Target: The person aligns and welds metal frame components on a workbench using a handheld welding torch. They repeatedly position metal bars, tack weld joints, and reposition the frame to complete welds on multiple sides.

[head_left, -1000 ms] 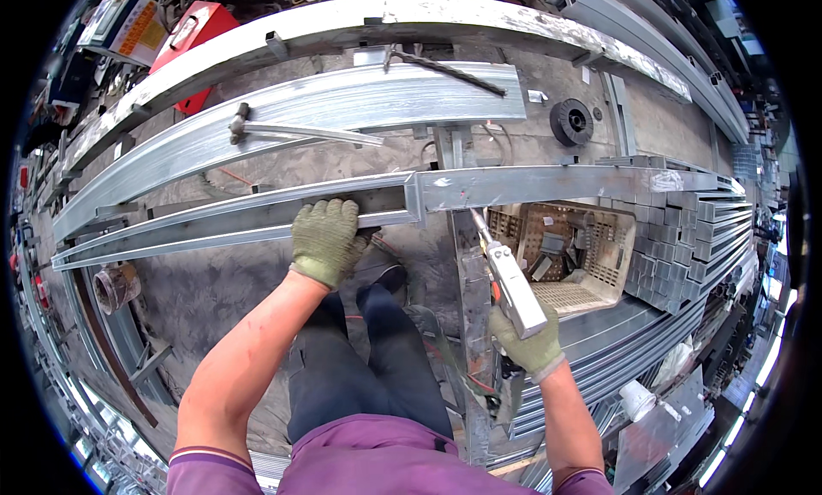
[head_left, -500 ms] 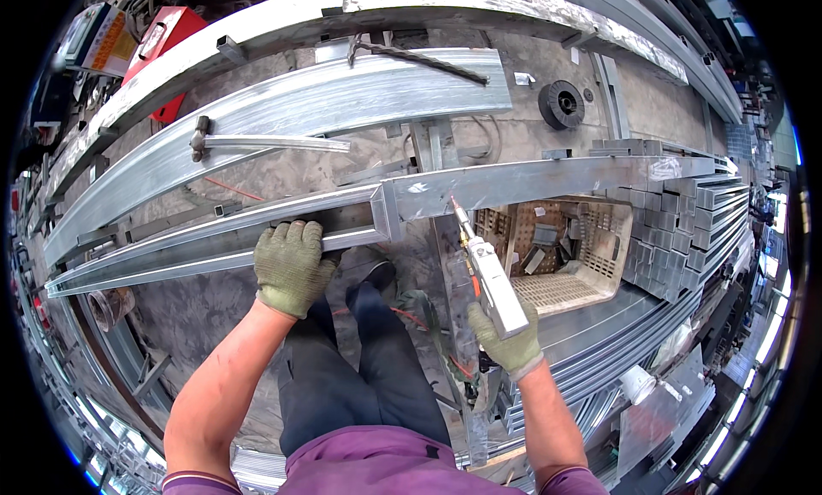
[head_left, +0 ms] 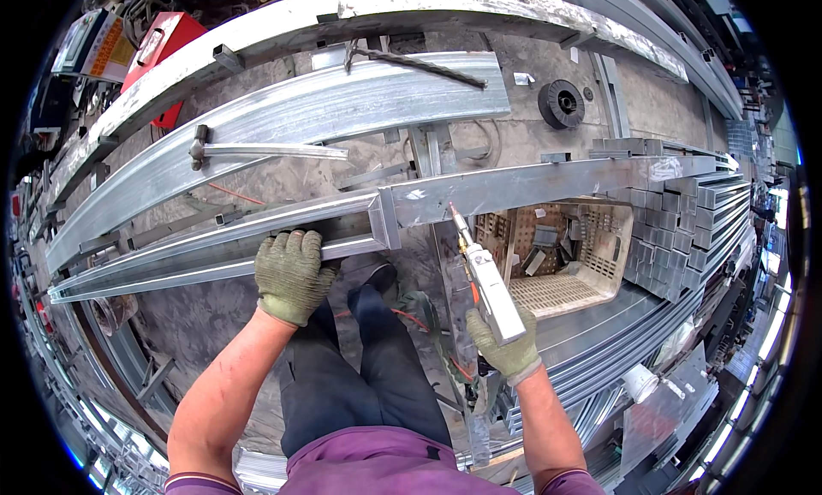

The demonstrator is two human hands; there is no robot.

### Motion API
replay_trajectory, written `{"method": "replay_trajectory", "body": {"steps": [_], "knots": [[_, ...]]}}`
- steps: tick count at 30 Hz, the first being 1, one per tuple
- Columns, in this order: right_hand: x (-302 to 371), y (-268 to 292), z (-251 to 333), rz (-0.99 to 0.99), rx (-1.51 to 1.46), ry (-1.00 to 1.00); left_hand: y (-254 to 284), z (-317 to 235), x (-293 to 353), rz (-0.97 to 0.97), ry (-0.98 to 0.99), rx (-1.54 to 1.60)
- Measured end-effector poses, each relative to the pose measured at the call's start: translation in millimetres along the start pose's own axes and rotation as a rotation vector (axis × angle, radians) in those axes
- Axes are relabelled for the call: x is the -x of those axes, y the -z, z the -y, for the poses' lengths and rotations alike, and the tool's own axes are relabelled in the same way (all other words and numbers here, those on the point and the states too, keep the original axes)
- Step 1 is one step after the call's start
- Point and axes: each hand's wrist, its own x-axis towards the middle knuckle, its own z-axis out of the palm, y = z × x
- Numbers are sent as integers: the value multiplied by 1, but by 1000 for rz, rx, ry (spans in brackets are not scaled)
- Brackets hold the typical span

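Note:
A long, narrow galvanized steel frame [head_left: 214, 211] lies across in front of me, its mitred end butting against a flat steel tube [head_left: 514, 187] that runs on to the right. My left hand [head_left: 295, 277], in a green knit glove, is closed over the near rail of the frame, with the fingertips bent inside it. In my gloved right hand [head_left: 505, 345] is a white welding gun [head_left: 494, 294] with a brass-coloured nozzle and an orange part at its side. Its tip points at the steel tube, just right of the joint; whether it touches, I cannot tell.
A hammer [head_left: 199, 148] and a twisted steel rod [head_left: 419, 67] rest on a wide steel channel [head_left: 368, 101] beyond. A beige plastic crate [head_left: 569, 298] holds metal offcuts below the tube. Stacked square tubes [head_left: 676, 225] stand at right, a black spool [head_left: 562, 104] on the floor.

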Motion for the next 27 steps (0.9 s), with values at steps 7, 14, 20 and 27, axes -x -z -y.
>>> {"method": "replay_trajectory", "body": {"steps": [7,14,20,27], "knots": [[6,-4,9,-5,-55,-123,2,2,-2,55,13,7],[-12,16,100,-164,-63,-10,7,-4,-1,64,-12,80],[-33,-28,173,-313,-152,281,86,-35,27,343,-66,818],[-38,-77,242,-112,-211,174,25,20,95,628,-316,575]]}}
